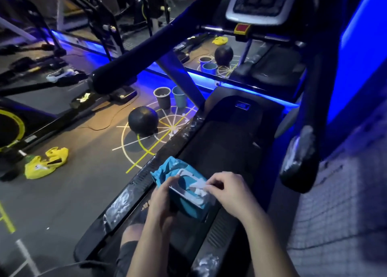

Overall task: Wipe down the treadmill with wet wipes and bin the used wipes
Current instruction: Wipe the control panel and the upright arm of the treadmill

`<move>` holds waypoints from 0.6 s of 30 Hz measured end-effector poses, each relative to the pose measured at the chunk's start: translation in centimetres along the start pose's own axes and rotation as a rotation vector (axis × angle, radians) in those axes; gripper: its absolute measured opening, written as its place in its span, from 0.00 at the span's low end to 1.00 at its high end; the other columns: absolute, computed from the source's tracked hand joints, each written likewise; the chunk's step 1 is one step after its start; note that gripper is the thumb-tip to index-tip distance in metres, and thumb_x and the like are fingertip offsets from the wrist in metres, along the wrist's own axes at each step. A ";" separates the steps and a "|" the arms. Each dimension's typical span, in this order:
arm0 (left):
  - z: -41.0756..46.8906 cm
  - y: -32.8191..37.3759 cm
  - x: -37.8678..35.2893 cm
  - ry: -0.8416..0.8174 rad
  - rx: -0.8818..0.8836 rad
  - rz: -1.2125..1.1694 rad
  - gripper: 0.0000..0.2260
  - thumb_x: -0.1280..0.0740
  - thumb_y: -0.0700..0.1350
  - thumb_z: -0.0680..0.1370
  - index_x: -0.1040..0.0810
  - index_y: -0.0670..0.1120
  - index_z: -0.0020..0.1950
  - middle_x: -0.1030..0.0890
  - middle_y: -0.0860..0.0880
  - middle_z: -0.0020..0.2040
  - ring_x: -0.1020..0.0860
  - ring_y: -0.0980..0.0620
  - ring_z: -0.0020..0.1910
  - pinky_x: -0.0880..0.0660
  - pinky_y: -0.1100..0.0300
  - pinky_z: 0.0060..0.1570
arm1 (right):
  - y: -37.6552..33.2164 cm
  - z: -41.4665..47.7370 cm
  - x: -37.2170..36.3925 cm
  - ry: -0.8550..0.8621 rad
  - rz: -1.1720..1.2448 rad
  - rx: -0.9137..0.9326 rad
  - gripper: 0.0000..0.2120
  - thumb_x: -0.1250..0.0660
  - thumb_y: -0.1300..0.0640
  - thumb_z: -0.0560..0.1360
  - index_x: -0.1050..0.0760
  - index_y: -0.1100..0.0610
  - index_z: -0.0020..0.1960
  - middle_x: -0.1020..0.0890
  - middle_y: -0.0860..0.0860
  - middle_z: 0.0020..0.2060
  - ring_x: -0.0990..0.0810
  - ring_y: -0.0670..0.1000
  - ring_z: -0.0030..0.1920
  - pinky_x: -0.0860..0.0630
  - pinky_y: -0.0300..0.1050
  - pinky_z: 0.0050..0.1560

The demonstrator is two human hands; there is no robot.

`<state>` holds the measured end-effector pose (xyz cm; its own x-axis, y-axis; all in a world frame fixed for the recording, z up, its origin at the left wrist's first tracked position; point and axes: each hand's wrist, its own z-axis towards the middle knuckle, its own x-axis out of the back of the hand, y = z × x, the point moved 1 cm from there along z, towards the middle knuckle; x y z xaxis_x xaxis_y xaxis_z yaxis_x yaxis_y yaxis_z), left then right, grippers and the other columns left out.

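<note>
The person stands on the treadmill (222, 143), whose belt runs lengthwise from the near edge away to the console (263, 2) at the far end. The pack of wipes (189, 208) is held above the belt, near its left side rail. Its long axis lies diagonally, the crumpled blue end pointing far-left and the other end near-right, with the opening facing up. The white flip lid is raised. The left hand (162, 195) grips the pack's left side, fingers curled round it. The right hand (226, 190) pinches a white wipe (199, 186) at the opening. On the floor to the left stand a grey bin (162, 98) and a blue bin (179, 96) side by side, with a dark ball (143, 119) just beside them and a yellow bag (47, 163) well apart.
</note>
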<state>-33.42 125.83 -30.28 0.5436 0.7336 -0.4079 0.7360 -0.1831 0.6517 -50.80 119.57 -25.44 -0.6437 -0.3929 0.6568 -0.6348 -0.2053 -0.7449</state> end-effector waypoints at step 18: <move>-1.9 -7.4 -3.3 0.021 -0.051 0.004 0.16 0.29 0.36 0.79 0.21 0.35 0.67 0.17 0.38 0.50 0.18 0.44 0.40 0.20 0.57 0.27 | 1.0 -5.8 6.8 0.734 0.534 0.044 0.06 0.40 0.52 0.83 0.28 0.53 0.51 0.21 0.44 0.45 0.22 0.41 0.47 0.27 0.37 0.51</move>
<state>-41.42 125.99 -32.59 0.5377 0.7464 -0.3921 0.7122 -0.1532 0.6850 -58.25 121.87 -21.06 -0.9678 0.2207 0.1210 -0.1663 -0.1996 -0.9657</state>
